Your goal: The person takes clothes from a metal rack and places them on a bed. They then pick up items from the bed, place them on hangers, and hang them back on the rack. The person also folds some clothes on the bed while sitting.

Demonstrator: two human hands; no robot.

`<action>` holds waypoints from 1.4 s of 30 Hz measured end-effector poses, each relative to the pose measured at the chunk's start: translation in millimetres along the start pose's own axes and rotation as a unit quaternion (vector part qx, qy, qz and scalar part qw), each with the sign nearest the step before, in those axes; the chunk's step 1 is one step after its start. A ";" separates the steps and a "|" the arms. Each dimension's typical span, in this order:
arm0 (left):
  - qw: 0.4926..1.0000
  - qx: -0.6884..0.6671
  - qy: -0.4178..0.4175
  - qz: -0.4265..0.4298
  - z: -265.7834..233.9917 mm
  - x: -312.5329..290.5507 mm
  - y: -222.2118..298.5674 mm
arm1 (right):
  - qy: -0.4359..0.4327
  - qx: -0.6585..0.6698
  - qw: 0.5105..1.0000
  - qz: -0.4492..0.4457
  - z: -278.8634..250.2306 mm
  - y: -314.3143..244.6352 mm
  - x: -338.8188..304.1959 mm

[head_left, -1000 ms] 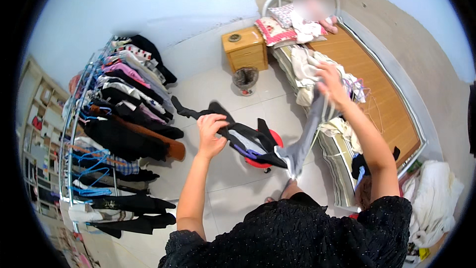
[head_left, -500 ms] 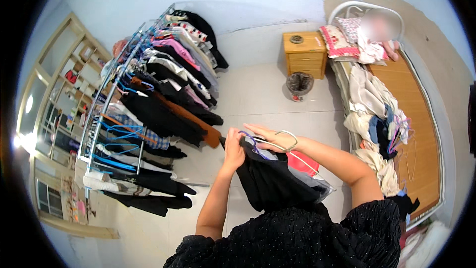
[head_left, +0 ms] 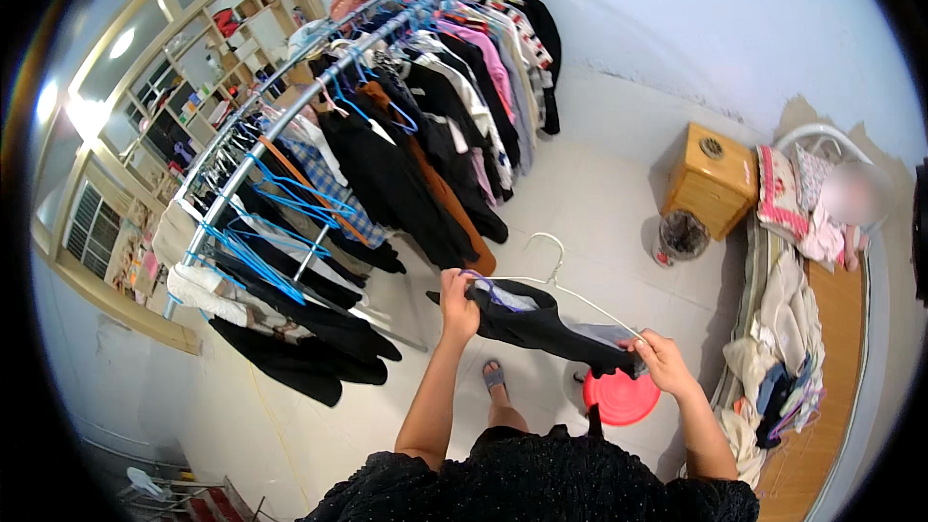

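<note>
A black garment [head_left: 527, 326] with a grey inside is stretched out between my two hands. A pale wire hanger [head_left: 590, 298] lies along its upper edge, its hook standing up toward the rack. My left hand [head_left: 459, 309] is closed on the garment's left end, where a purple hanger [head_left: 495, 292] also shows beside the fingers. At the other end my right hand [head_left: 665, 362] pinches the hanger's right tip together with the cloth. How far the pale hanger sits inside the garment I cannot tell.
A metal clothes rack [head_left: 319, 87] full of garments stands at the left, with several blue hangers [head_left: 280, 188] on it. Below the garment is a red round stool [head_left: 623, 396]. A wooden cabinet [head_left: 710, 179], a bin [head_left: 684, 235] and a bed with piled clothes [head_left: 773, 348] are at the right.
My right hand has moved right and down to the pale hanger's end, and the hanger has turned hook up. The garment is now spread sideways. The view has swung left, uncovering the red stool.
</note>
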State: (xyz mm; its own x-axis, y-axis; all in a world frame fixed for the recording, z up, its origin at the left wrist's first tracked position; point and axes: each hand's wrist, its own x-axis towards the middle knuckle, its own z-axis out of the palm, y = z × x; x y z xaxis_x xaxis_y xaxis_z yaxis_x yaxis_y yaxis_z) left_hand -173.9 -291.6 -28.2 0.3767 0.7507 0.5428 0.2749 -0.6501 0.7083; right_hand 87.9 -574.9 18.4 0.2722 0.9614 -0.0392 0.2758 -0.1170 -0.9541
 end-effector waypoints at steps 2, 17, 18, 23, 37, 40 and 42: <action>0.998 0.014 0.055 0.016 -21.0 31.2 -10.1 | 0.037 -0.008 0.999 -0.004 22.2 -23.6 42.7; 0.992 0.116 0.041 0.018 -160.9 112.2 -130.0 | 0.059 -0.185 0.954 -0.229 212.8 -247.6 391.1; 0.992 0.115 0.045 0.022 -163.6 115.2 -131.5 | 0.062 -0.178 0.949 -0.251 225.1 -253.7 414.5; 0.991 0.121 0.052 0.007 -177.9 118.9 -141.1 | 0.079 -0.205 0.931 -0.291 291.6 -260.4 521.0; 0.991 0.063 0.104 -0.051 -163.2 130.3 -166.1 | -0.398 -0.233 0.885 -0.057 187.2 -171.0 347.2; 0.992 -0.029 0.050 -0.113 -146.2 148.0 -163.5 | -0.323 -0.300 0.897 0.003 160.0 -157.1 319.6; 0.986 -0.080 -0.022 -0.144 -144.8 158.8 -156.0 | -0.278 -0.249 0.928 0.009 153.3 -172.3 306.3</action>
State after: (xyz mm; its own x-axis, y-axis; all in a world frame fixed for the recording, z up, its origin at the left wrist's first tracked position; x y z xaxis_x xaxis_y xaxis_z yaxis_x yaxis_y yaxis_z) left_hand -285.1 -53.9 12.8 0.3420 0.8933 0.2915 0.2335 -0.3813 0.8945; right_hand -17.5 -222.1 125.2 -0.1978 0.9221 -0.3325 0.7050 -0.1019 -0.7019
